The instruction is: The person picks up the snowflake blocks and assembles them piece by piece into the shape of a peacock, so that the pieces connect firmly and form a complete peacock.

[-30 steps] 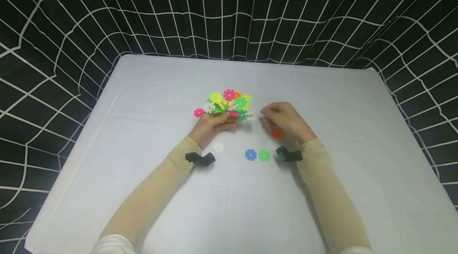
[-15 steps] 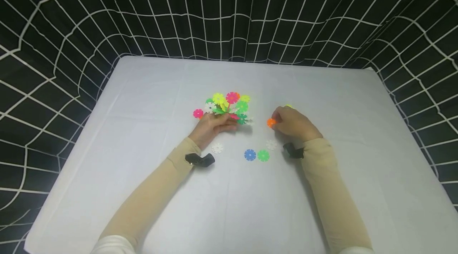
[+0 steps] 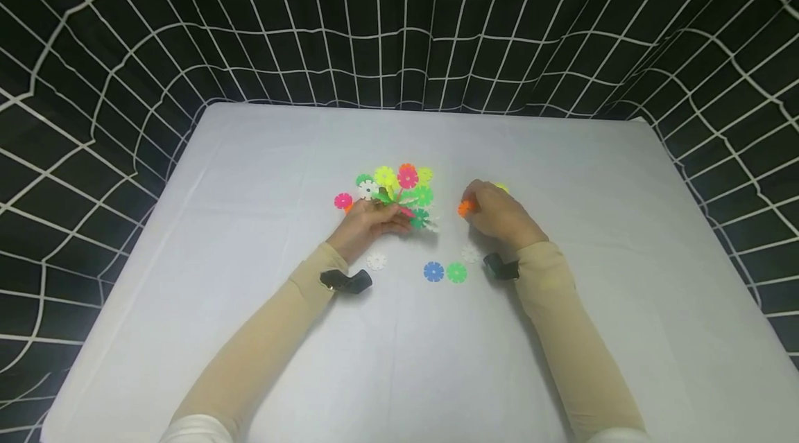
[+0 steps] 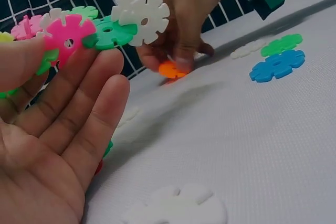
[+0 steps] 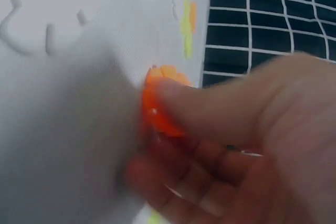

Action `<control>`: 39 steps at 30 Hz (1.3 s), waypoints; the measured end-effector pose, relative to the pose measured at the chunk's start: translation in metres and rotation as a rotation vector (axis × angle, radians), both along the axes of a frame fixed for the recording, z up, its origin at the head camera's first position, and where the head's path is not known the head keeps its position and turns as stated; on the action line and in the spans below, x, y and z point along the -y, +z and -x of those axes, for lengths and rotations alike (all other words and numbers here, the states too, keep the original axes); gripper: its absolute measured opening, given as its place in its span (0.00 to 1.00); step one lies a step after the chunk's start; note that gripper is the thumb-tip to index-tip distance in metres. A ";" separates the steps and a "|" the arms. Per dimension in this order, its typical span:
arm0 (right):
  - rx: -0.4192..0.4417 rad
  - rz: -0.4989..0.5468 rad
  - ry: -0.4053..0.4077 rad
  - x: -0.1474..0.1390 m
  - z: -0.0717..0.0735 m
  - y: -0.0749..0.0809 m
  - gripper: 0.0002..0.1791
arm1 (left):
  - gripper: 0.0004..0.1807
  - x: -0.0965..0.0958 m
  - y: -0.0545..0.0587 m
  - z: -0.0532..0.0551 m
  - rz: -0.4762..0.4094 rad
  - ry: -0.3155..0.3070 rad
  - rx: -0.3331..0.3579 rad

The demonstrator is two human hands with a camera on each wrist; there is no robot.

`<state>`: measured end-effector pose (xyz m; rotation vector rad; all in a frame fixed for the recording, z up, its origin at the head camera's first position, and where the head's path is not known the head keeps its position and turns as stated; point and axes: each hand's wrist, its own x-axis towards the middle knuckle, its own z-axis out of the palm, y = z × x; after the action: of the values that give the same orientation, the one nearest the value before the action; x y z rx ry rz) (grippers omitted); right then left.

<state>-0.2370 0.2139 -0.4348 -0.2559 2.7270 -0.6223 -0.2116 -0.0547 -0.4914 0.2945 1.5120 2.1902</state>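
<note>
My left hand [image 3: 368,224] holds a cluster of interlocking plastic flower discs [image 3: 385,176] above the table, in pink, yellow, green, white and orange. In the left wrist view the thumb lies over a pink disc [image 4: 68,40], and the other fingers extend below the cluster. To the right of it, my right hand [image 3: 502,218] pinches a single orange notched disc [image 3: 465,208] between thumb and fingers. The right wrist view shows this orange disc [image 5: 150,98] up close, partly covered by the thumb. A gap separates it from the cluster.
Loose discs lie on the white table [image 3: 399,360]: blue [image 3: 433,272], green [image 3: 456,272], a white one [image 3: 376,261] by the left wrist, and another white disc [image 3: 469,255]. Behind the right hand a yellow disc [image 3: 502,188] peeks out. A black gridded curtain [image 3: 399,27] surrounds the table.
My right hand has moved from beside the cluster to the orange disc, taken it between thumb and fingers, and shifted slightly left with it. My left hand keeps its hold on the cluster.
</note>
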 end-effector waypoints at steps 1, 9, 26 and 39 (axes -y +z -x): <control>-0.002 0.043 -0.020 0.001 0.001 0.001 0.17 | 0.11 0.000 0.000 -0.001 0.021 0.000 -0.006; 0.085 0.587 -0.232 0.019 -0.008 0.024 0.19 | 0.16 -0.003 0.001 -0.002 0.261 0.041 -0.103; -0.045 0.457 -0.146 0.037 -0.025 0.042 0.15 | 0.16 -0.003 0.002 -0.004 0.261 0.059 -0.107; 0.075 0.481 -0.162 0.045 -0.020 0.033 0.16 | 0.15 -0.001 0.002 -0.002 0.033 0.076 -0.015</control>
<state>-0.2167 0.1692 -0.4020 -0.1188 2.5051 -1.3046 -0.2093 -0.0534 -0.4893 0.2466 1.5908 2.2236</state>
